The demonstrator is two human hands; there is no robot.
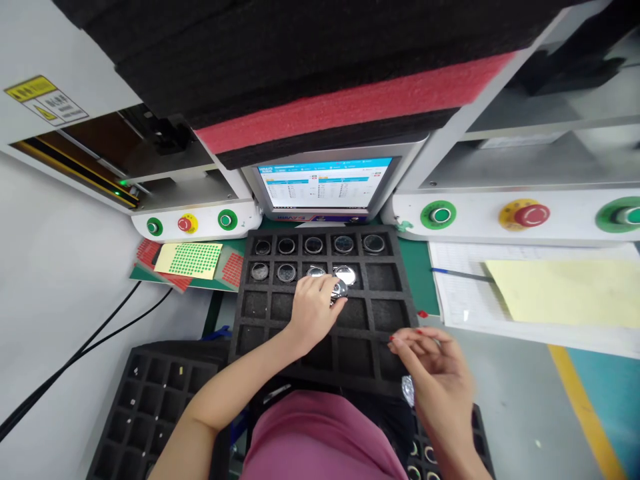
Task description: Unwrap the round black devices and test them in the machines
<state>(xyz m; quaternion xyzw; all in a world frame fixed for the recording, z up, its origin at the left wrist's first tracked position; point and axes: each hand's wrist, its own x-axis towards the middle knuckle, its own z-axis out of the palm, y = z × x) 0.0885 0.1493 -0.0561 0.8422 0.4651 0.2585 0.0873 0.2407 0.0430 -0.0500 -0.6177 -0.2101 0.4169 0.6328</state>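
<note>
My left hand (pixel 314 310) reaches over the black foam tray (pixel 295 307), its thumb and fingers closed around a round, shiny watch case (pixel 340 289). Dark round watch cases (pixel 313 245) fill the tray's far row, and lighter ones, including a bright one (pixel 345 275), sit in the row before it. At the tray's right edge is my right hand (pixel 440 370), thumb and forefinger pinched on what looks like a small red sticker (pixel 391 338). Another red spot shows on a finger. A crumpled-looking silver thing (pixel 408 390) is partly hidden behind this hand.
Behind the tray stands a screen (pixel 325 188) between two machines with green buttons (pixel 441 215) and red buttons (pixel 532 215). Sticker sheets (pixel 193 260) lie left; papers (pixel 565 293) and a pen (pixel 460 274) lie right. More foam trays (pixel 150 393) sit lower down.
</note>
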